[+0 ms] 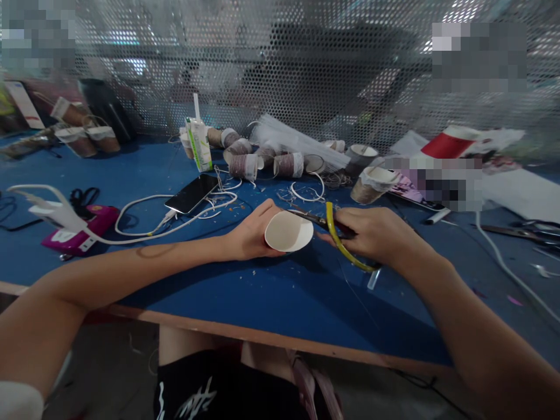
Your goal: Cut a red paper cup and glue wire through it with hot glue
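My left hand point(258, 230) is wrapped round a paper cup point(286, 232), its white inside facing me and its mouth tilted toward the table's front edge. In my right hand point(376, 233) is a pair of scissors point(335, 233) with a yellow-covered handle. Their dark blades point left and lie at the cup's upper rim; whether they are cutting into it I cannot tell. Most of the cup's outer wall is hidden behind my left hand. Below my right hand, a short clear strip point(374, 279) lies on the blue table point(262, 303).
Several string-wrapped cups point(289, 165) lie behind my hands, near a drink carton point(199, 143) with a straw. Left are a phone point(192, 194) on a white cable and a purple power strip point(83, 233). A red cup point(450, 143) and other scissors point(520, 232) are right. Perforated metal point(245, 70) rises behind.
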A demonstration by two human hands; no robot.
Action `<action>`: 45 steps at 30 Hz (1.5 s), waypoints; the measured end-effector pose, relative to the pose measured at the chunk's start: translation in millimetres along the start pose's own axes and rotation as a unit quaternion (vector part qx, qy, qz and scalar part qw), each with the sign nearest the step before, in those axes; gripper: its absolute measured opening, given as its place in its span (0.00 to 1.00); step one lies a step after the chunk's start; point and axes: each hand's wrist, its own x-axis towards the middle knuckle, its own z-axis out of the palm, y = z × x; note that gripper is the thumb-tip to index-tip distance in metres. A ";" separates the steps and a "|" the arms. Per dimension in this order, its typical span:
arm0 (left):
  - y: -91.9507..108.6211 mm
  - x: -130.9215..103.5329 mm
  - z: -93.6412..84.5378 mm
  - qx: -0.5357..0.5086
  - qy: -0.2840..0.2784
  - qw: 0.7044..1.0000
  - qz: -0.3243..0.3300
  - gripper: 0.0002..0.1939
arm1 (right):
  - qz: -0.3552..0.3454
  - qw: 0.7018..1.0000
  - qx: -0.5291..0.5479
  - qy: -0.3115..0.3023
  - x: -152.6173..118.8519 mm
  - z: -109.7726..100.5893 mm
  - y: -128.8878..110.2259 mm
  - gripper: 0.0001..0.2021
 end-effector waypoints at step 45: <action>-6.1 2.7 3.6 -0.017 0.000 0.997 0.070 0.24 | 0.018 0.999 -0.010 -0.033 -2.9 -5.1 -5.6 0.24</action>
